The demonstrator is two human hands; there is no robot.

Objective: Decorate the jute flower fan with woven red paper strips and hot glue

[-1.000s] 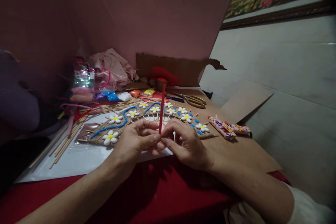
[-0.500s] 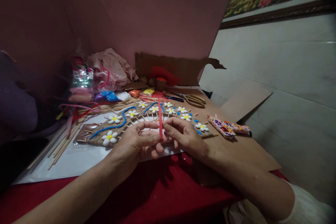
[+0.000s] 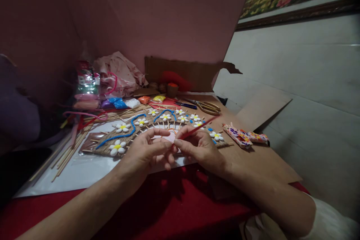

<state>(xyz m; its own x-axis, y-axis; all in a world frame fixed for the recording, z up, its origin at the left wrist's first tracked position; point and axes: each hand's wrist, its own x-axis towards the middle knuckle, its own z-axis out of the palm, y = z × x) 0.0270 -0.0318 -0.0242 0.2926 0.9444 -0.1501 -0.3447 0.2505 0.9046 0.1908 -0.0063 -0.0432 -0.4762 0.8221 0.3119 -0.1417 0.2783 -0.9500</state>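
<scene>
A thin red strip (image 3: 200, 125) slants up to the right from between my two hands. My right hand (image 3: 198, 144) pinches it near its lower end. The fingertips of my left hand (image 3: 153, 148) are closed at that same end, meeting the right fingertips. Behind my hands lies an arched piece wound with brown twine (image 3: 112, 140), with short wooden sticks poking out of its edges. White flowers with yellow centres (image 3: 117, 147) and a wavy blue line (image 3: 120, 135) decorate it. My hands cover part of its inner curve.
Long wooden sticks (image 3: 63, 157) lie on the left of a white sheet (image 3: 92, 180). Small coloured packets (image 3: 117, 102) sit at the back. Scissors (image 3: 206, 107) and a flower-patterned glue gun (image 3: 239, 135) rest on cardboard (image 3: 264, 161) to the right. A red cloth (image 3: 157, 202) covers the front.
The red strip has swung from upright to a slant toward the right. My right hand has turned slightly with it; my left hand has barely moved.
</scene>
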